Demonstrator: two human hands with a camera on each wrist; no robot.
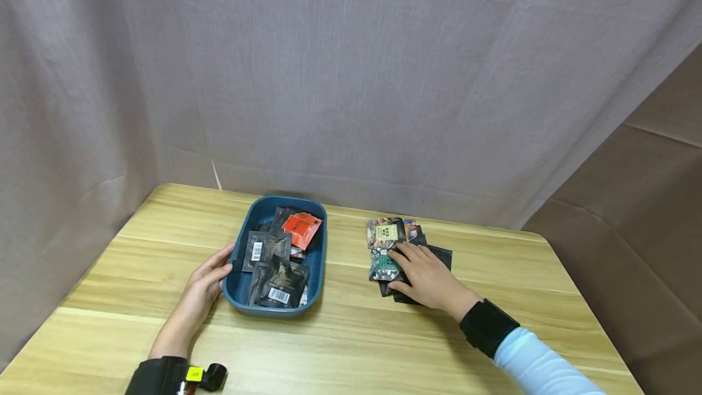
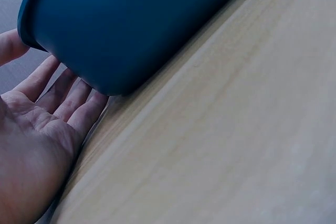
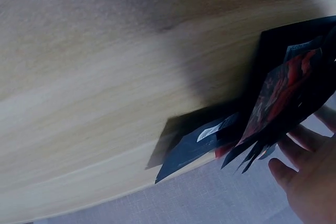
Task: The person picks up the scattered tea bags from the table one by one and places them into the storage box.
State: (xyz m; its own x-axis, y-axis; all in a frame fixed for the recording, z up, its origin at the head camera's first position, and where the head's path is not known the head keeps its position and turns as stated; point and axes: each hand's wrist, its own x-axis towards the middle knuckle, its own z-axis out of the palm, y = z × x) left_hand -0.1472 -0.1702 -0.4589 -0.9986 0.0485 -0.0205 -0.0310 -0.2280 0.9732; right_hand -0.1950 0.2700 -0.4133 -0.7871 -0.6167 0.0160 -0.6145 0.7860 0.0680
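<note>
A dark blue plastic box (image 1: 269, 311) stands on the left half of the table, holding several black sachets (image 1: 281, 282) and an orange-red one (image 1: 301, 228). At its left side is my left hand (image 1: 202, 288); in the left wrist view its fairly straight fingers (image 2: 73, 98) lie against the outer wall, the thumb close to the rim. My right hand (image 1: 430, 276) rests with spread fingers over a loose pile of sachets on the right, some black (image 1: 440, 255), one with a green label (image 1: 386, 263), one with a yellowish label (image 1: 386, 232). Part of the pile is hidden under the palm.
The wooden table (image 1: 340, 346) has rounded back corners. Grey cloth (image 1: 351, 78) hangs right behind its back edge, and brownish cloth (image 1: 636, 218) hangs along the right side. Bare wood lies between the box and the pile.
</note>
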